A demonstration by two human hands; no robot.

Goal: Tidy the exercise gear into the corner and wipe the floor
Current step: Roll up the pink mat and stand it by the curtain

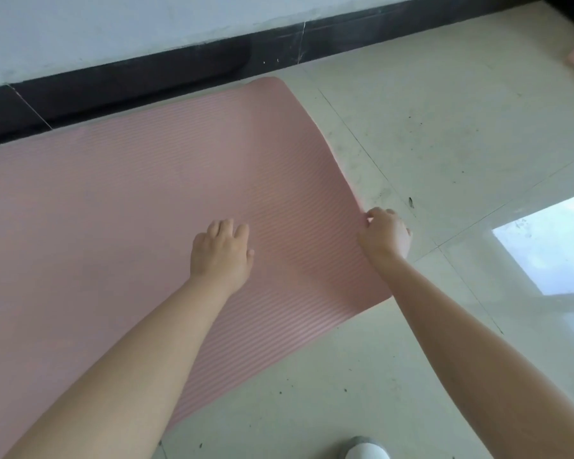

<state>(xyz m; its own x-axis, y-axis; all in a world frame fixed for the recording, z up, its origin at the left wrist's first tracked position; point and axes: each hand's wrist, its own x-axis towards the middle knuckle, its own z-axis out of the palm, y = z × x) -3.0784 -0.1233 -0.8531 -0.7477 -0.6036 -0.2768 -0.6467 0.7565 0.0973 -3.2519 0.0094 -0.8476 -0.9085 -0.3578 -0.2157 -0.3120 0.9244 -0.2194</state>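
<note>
1. Lying flat on the tiled floor point(411, 134), the pink exercise mat point(130, 193) has its long far side just beside the black skirting board point(146, 81), and its short end points to the right.
2. The right hand point(385, 231) is closed on this short end of the mat, near the corner closest to the person; the fingers pinch the edge and it looks a little lifted.
3. The left hand point(222, 253) rests on top of the mat, palm down, fingers slightly spread, holding nothing.
4. I judge the step to be the start of rolling the mat. To do it well, both hands should take the short end, well apart from each other, and make the first turn tight and straight.
5. Beside the mat the floor shows dark specks, so the wiping is not yet done.
6. A grey and white shoe point(367, 450) stands near the mat's near side.
</note>
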